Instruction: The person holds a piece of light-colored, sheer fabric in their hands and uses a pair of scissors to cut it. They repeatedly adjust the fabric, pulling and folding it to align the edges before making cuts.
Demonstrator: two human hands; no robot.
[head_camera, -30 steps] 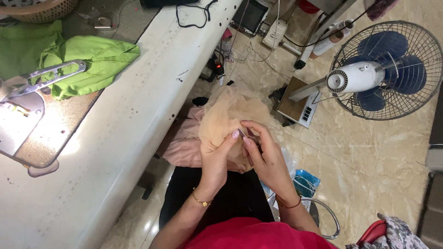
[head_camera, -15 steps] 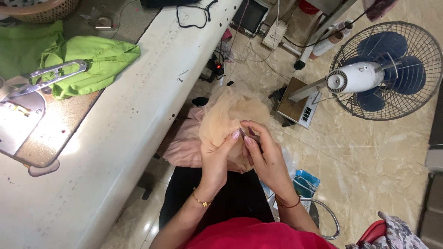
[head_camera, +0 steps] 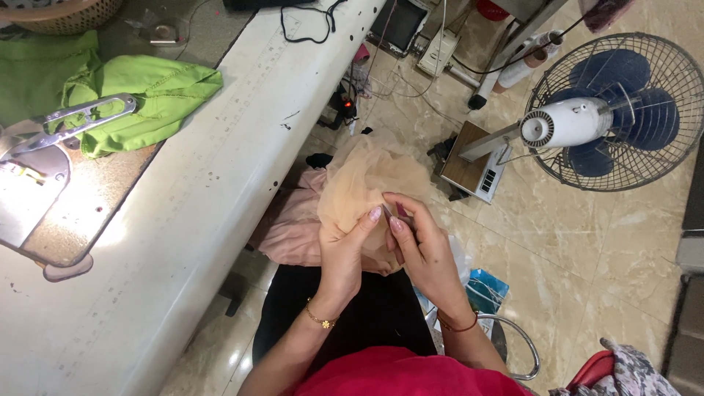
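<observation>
Over my lap I hold a piece of sheer beige mesh fabric. My left hand grips its lower part with the fingers curled into the cloth. My right hand pinches the fabric right beside it, fingertips nearly touching those of the left. A small thin tool may be between the fingertips, but it is too small to tell. Pink fabric lies bunched under the mesh on my left side. Both wrists wear thin bracelets.
A long white sewing table runs along my left, with a sewing machine plate, metal snips and green cloth on it. A standing fan, a small box, cables and a power strip are on the tiled floor.
</observation>
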